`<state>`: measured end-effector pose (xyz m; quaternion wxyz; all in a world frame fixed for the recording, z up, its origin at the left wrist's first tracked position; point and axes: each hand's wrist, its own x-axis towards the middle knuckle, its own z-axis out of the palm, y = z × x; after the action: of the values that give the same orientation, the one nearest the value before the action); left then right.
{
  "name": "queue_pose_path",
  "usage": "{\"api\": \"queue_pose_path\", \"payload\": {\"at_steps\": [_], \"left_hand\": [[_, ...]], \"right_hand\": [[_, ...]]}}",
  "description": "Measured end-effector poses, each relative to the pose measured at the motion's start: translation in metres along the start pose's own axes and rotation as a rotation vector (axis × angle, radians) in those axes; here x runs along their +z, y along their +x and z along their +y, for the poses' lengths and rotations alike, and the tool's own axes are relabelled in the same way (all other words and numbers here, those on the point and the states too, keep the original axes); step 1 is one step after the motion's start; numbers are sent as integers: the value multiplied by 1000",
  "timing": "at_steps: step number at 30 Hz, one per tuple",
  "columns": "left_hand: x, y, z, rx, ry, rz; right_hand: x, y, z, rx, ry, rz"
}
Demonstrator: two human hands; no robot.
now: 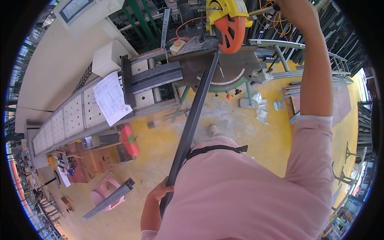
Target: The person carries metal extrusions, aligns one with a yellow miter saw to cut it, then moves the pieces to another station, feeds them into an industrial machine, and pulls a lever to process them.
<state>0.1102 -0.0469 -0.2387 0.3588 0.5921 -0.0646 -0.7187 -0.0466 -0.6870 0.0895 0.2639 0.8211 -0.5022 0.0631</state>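
Yellow floor (pixel 154 162) below, left hand (pixel 161 191) with fingers wrapped round the long dark bar (pixel 189 132), far end at the saw (pixel 232 34)! Right hand (pixel 298 13) up by the handle (pixel 263 10), grip unclear; bracing the bar flat should help.

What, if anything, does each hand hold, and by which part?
The left hand grips the long dark metal bar near its lower end; the right hand apparently holds the yellow saw's handle by its end.

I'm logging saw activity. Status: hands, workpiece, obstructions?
Left hand gripping long dark profile. Right hand at saw handle, partly out of frame. Profile's far end over saw table. No visible obstruction.
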Motion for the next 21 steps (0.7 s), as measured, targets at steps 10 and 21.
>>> {"api": "queue_pose_path", "payload": {"at_steps": [10, 21], "left_hand": [[-3, -3, 4, -39, 58, 6], [-8, 0, -8, 10, 25, -8]], "right_hand": [[41, -155, -10, -98, 266, -432], [72, -169, -11, 22, 668, -632]]}}
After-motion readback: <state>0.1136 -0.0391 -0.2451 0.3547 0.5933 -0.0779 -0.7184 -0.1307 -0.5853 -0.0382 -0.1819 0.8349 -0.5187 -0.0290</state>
